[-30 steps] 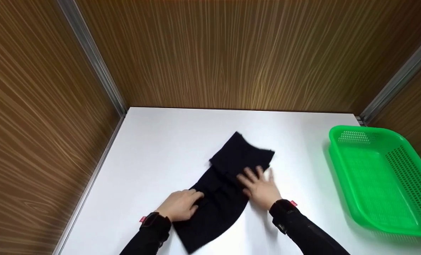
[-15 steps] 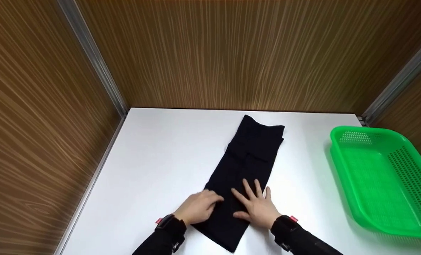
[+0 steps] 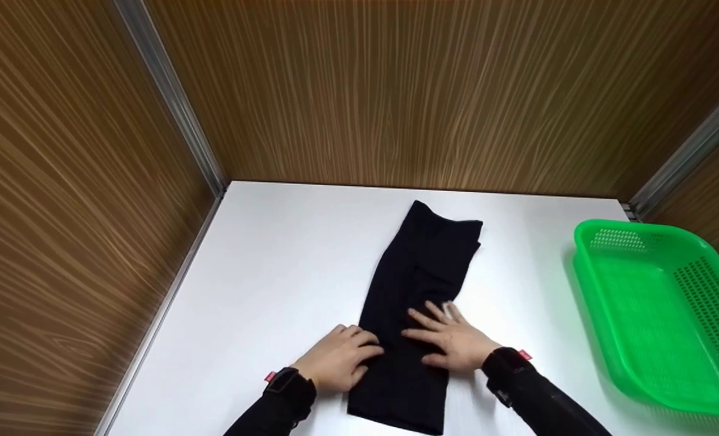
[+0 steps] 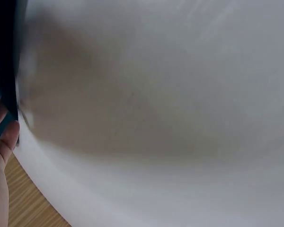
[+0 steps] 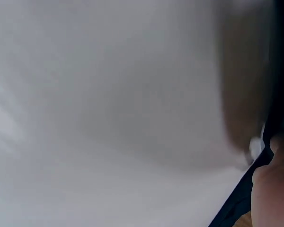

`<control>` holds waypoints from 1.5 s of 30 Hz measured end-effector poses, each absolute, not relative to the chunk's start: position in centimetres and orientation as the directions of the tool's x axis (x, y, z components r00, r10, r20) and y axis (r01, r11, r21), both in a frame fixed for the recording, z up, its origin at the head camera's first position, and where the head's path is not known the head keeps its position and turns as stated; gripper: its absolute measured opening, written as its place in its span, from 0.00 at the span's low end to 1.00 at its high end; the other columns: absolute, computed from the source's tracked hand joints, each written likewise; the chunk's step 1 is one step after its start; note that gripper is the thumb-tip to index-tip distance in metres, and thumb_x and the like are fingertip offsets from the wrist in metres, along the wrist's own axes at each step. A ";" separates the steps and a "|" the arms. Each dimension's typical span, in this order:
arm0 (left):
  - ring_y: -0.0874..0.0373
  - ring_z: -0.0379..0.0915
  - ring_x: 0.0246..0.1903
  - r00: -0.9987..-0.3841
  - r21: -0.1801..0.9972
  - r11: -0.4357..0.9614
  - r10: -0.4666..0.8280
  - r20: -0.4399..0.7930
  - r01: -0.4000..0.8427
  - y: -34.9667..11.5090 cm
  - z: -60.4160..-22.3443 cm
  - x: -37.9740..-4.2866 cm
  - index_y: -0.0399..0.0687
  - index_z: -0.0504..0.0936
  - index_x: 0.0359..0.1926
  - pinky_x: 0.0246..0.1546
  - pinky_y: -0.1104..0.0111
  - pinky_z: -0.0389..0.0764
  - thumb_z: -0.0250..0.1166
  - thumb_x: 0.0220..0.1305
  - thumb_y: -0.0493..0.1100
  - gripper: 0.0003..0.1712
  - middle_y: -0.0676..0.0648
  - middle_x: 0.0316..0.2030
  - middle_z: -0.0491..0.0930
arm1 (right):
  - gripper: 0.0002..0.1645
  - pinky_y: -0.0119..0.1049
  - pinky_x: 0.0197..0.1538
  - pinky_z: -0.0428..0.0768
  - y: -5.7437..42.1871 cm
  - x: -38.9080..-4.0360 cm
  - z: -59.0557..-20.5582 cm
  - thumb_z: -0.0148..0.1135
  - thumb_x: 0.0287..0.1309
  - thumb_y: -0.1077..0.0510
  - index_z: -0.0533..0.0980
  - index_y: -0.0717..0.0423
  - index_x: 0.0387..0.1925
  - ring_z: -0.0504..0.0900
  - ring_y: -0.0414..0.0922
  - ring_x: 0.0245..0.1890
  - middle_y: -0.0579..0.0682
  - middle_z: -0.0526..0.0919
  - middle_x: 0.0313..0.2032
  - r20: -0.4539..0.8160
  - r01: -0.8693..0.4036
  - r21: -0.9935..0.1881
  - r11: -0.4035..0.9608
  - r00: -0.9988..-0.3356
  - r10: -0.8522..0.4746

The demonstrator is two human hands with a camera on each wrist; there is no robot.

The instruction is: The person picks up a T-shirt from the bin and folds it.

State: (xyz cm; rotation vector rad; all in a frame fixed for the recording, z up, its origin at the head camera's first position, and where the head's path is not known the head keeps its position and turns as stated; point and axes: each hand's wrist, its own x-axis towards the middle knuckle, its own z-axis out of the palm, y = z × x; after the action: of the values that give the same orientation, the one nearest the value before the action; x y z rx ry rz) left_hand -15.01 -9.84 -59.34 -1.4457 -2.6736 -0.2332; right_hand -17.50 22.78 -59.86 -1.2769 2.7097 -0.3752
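Note:
A long, folded black garment [image 3: 390, 284] lies on the white table in the head view, its far end near the back wall and its near end toward me. My left hand [image 3: 338, 357] rests at its left edge, fingers bent over the cloth. The right hand [image 3: 456, 342] lies spread on the right side, where the cloth bunches into creases under the fingertips. In the left wrist view the thumb of the left hand [image 4: 1, 156] is beside the dark cloth edge [image 4: 7, 56]. Part of the right hand [image 5: 274, 189] shows against the garment [image 5: 239, 201] in the right wrist view.
A green plastic basket [image 3: 601, 339] with perforated sides stands on the right of the white table [image 3: 275, 260]. Wood-grain panels [image 3: 359, 97] close off the back, left and right sides, with metal strips at the corners.
The garment's far end has gone from folded and slanting to stretched farther back. Its near end has swung right. Both hands have moved right overall, and creases now show under the right fingers.

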 end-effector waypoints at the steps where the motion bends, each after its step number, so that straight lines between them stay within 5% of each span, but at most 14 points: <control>1: 0.56 0.73 0.61 -0.539 0.089 0.531 0.831 0.141 0.842 -9.7 -59.3 -15.0 0.58 0.83 0.62 0.58 0.61 0.75 0.65 0.65 0.49 0.24 0.55 0.62 0.77 | 0.35 0.79 0.68 0.48 23.3 -17.6 -59.7 0.62 0.69 0.41 0.71 0.42 0.73 0.54 0.70 0.76 0.57 0.60 0.78 -0.005 -0.720 -0.270 0.639 -0.663 -0.749; 7: 0.52 0.62 0.73 -0.478 0.036 0.477 0.873 0.096 0.878 -8.8 -59.9 -14.7 0.59 0.79 0.67 0.71 0.58 0.66 0.62 0.68 0.54 0.27 0.51 0.73 0.69 | 0.32 0.77 0.70 0.48 25.0 -18.0 -59.4 0.63 0.69 0.47 0.73 0.49 0.71 0.60 0.71 0.73 0.60 0.66 0.74 0.029 -0.491 -0.174 0.854 -0.869 -0.494; 11: 0.53 0.64 0.69 -0.476 0.060 0.472 0.867 0.146 0.879 -7.9 -60.1 -14.4 0.60 0.80 0.61 0.71 0.61 0.64 0.67 0.65 0.53 0.23 0.51 0.67 0.71 | 0.34 0.78 0.67 0.53 24.4 -17.7 -59.5 0.66 0.68 0.45 0.74 0.53 0.70 0.63 0.74 0.70 0.65 0.69 0.71 0.149 -0.347 -0.067 0.936 -0.931 -0.334; 15: 0.58 0.69 0.53 -0.443 0.072 0.437 0.882 0.160 0.896 -7.7 -59.7 -13.9 0.62 0.81 0.46 0.57 0.67 0.71 0.70 0.61 0.54 0.13 0.55 0.51 0.74 | 0.33 0.77 0.64 0.60 24.3 -16.4 -59.4 0.75 0.58 0.49 0.78 0.57 0.62 0.72 0.70 0.64 0.64 0.77 0.61 0.300 -0.471 -0.062 0.880 -0.850 -0.433; 19: 0.61 0.69 0.48 -0.390 0.073 0.383 0.913 0.120 0.921 -7.9 -59.4 -13.3 0.64 0.83 0.45 0.49 0.70 0.72 0.71 0.58 0.61 0.17 0.57 0.47 0.75 | 0.28 0.57 0.57 0.71 25.2 -13.8 -59.5 0.78 0.50 0.41 0.79 0.50 0.46 0.76 0.52 0.48 0.50 0.75 0.45 0.344 -0.747 -0.092 0.659 -0.645 -0.682; 22: 0.61 0.70 0.47 -0.361 0.039 0.359 0.923 0.136 0.933 -8.0 -59.4 -13.1 0.63 0.83 0.46 0.47 0.70 0.72 0.72 0.58 0.60 0.18 0.57 0.46 0.75 | 0.32 0.46 0.49 0.70 25.9 -11.8 -59.7 0.76 0.47 0.31 0.77 0.45 0.44 0.70 0.43 0.44 0.43 0.71 0.43 0.305 -0.852 -0.124 0.508 -0.520 -0.798; 25: 0.61 0.70 0.43 -0.321 -0.056 0.336 0.929 0.186 0.940 -8.0 -59.5 -13.1 0.62 0.82 0.41 0.43 0.70 0.73 0.71 0.62 0.53 0.09 0.58 0.42 0.75 | 0.31 0.44 0.49 0.72 26.3 -10.6 -59.8 0.78 0.47 0.35 0.78 0.45 0.47 0.71 0.43 0.46 0.43 0.72 0.45 0.281 -0.882 -0.110 0.459 -0.471 -0.836; 30: 0.61 0.71 0.40 -0.319 -0.136 0.356 0.918 0.235 0.924 -7.5 -60.0 -13.4 0.59 0.80 0.37 0.38 0.71 0.74 0.67 0.65 0.47 0.03 0.58 0.40 0.77 | 0.25 0.42 0.52 0.77 26.5 -10.0 -59.8 0.72 0.48 0.59 0.80 0.47 0.51 0.74 0.45 0.49 0.45 0.76 0.48 0.292 -0.894 -0.056 0.445 -0.441 -0.849; 34: 0.62 0.73 0.43 -0.369 -0.068 0.397 0.895 0.252 0.915 -7.3 -60.3 -13.5 0.58 0.82 0.42 0.40 0.72 0.76 0.69 0.65 0.44 0.06 0.58 0.43 0.79 | 0.16 0.38 0.50 0.77 26.6 -10.3 -59.8 0.61 0.61 0.61 0.82 0.50 0.51 0.76 0.44 0.46 0.46 0.77 0.46 0.363 -0.904 -0.060 0.424 -0.415 -0.834; 38: 0.61 0.76 0.47 -0.398 0.025 0.413 0.860 0.319 0.911 -7.2 -60.2 -13.6 0.55 0.81 0.44 0.46 0.71 0.77 0.70 0.61 0.39 0.10 0.57 0.44 0.81 | 0.10 0.34 0.48 0.77 26.8 -10.4 -60.1 0.67 0.60 0.62 0.84 0.50 0.44 0.77 0.42 0.43 0.43 0.79 0.43 0.457 -0.895 -0.150 0.419 -0.439 -0.774; 41: 0.59 0.79 0.49 -0.400 0.103 0.395 0.814 0.421 0.913 -7.0 -59.8 -14.0 0.51 0.80 0.43 0.53 0.67 0.78 0.70 0.56 0.37 0.13 0.54 0.44 0.83 | 0.17 0.29 0.51 0.77 26.9 -10.3 -60.0 0.73 0.52 0.67 0.83 0.50 0.44 0.81 0.41 0.44 0.44 0.81 0.45 0.490 -0.862 -0.259 0.436 -0.506 -0.710; 45: 0.57 0.82 0.51 -0.467 0.280 0.374 0.728 0.502 0.884 -6.7 -58.6 -14.2 0.45 0.80 0.46 0.61 0.63 0.78 0.67 0.51 0.33 0.19 0.48 0.46 0.85 | 0.18 0.22 0.55 0.76 27.0 -10.0 -59.0 0.70 0.58 0.71 0.83 0.54 0.49 0.85 0.42 0.48 0.48 0.87 0.47 0.475 -0.729 -0.490 0.478 -0.683 -0.555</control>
State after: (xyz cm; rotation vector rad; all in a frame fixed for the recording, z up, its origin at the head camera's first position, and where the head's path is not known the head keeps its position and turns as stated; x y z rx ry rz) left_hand -14.19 -6.74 -58.64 -1.4206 -2.3441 -0.7532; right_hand -10.01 26.95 -59.02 -1.2923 2.9092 -1.1784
